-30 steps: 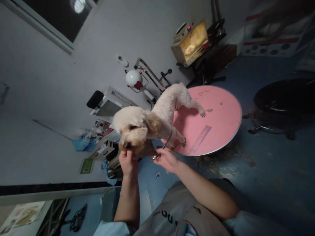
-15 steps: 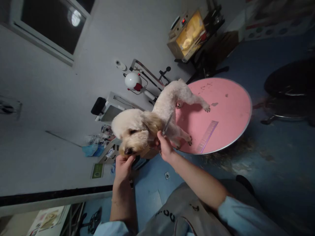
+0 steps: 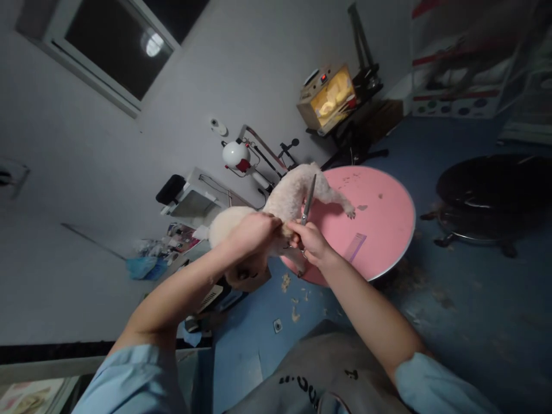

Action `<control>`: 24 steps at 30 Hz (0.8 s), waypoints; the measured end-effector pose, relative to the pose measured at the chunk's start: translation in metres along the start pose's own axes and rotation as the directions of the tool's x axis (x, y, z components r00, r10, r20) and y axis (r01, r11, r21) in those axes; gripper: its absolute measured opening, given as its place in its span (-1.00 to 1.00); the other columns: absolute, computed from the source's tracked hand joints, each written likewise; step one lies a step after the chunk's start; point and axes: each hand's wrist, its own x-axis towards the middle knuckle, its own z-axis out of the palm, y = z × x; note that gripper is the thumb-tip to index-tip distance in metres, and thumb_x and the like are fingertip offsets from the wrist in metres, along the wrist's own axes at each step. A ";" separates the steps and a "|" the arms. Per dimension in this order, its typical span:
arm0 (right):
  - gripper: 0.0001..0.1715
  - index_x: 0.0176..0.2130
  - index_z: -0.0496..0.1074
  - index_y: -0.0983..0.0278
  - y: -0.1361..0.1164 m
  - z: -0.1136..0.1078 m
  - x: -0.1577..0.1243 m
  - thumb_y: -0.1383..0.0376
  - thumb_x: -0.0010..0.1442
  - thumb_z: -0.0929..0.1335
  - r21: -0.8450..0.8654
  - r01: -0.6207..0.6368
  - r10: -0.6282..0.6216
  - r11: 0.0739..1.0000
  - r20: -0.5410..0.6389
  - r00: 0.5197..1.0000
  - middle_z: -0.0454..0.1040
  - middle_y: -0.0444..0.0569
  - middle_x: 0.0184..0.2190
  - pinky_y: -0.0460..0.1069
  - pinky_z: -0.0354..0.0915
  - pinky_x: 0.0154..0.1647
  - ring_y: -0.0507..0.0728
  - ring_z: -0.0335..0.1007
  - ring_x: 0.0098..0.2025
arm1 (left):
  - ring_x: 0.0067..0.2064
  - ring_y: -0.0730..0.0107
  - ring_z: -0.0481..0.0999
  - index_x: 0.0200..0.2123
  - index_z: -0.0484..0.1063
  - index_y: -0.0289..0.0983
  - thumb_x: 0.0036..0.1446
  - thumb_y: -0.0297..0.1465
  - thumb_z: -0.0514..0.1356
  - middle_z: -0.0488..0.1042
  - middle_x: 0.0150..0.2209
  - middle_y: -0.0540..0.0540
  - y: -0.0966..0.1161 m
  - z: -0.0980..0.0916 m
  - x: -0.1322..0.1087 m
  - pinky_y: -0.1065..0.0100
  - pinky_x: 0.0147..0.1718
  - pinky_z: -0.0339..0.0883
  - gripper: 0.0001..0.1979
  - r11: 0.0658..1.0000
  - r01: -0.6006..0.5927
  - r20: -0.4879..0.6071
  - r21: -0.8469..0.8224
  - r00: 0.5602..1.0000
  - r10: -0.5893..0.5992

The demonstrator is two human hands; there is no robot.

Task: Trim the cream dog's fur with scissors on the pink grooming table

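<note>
A cream-coloured curly dog (image 3: 282, 198) stands on a round pink grooming table (image 3: 383, 213). My left hand (image 3: 255, 231) reaches across its head, fingers closed on the hair of its ear; the hand and forearm cover most of the face. Close beside those fingers, my right hand (image 3: 314, 242) is closed round a pair of scissors (image 3: 309, 201), with the blades pointing up and away past the dog's side. Both hands nearly meet at the ear. A pale comb with a purple edge (image 3: 357, 247) lies flat on the table, right of my right hand.
Hair clippings (image 3: 295, 313) lie on the blue floor. A black round stool (image 3: 495, 187) stands at the right. Behind the table are a white-and-red dryer (image 3: 236, 155) and a lit cabinet (image 3: 334, 100). A metal grooming arm (image 3: 263, 144) rises beside the dryer.
My left hand has left the dog's muzzle and now grips its ear, with the forearm across the head. The scissors have swung more upright in my right hand. The view has shifted.
</note>
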 end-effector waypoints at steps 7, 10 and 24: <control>-0.46 -0.18 0.39 0.26 -0.004 -0.012 0.003 0.12 -0.15 0.51 -0.128 0.223 -0.239 0.966 -0.125 0.963 0.21 -0.34 -0.63 -0.12 0.08 -0.53 -0.06 0.10 -0.58 | -0.54 0.47 0.26 -0.53 0.37 -0.29 0.07 -0.36 0.15 0.38 -0.56 -0.03 -0.016 -0.017 0.014 0.44 -0.54 0.09 -0.83 0.930 0.218 0.216 -0.297 0.964 -0.157; -0.65 -0.37 0.41 0.28 -0.013 -0.010 0.019 0.14 -0.11 0.50 -0.295 0.299 -0.317 0.908 -0.016 0.948 0.28 -0.25 -0.60 -0.08 0.13 -0.46 -0.02 0.19 -0.50 | -0.45 0.46 0.29 -0.42 0.40 -0.33 0.07 -0.23 0.16 0.39 -0.48 -0.02 -0.020 -0.020 0.020 0.43 -0.46 0.18 -0.75 0.898 0.204 0.255 -0.390 0.961 -0.108; -0.26 0.11 0.24 0.29 0.048 -0.061 -0.032 0.30 -0.04 0.48 -0.479 -0.042 0.144 0.877 0.179 0.973 0.55 0.03 -0.20 0.04 0.44 -0.19 0.14 0.52 -0.22 | -0.59 0.59 0.28 -0.56 0.29 -0.35 -0.12 -0.22 0.36 0.29 -0.61 0.04 -0.016 -0.007 0.022 0.48 -0.55 0.24 -0.63 0.327 0.428 0.308 -0.842 0.881 -0.359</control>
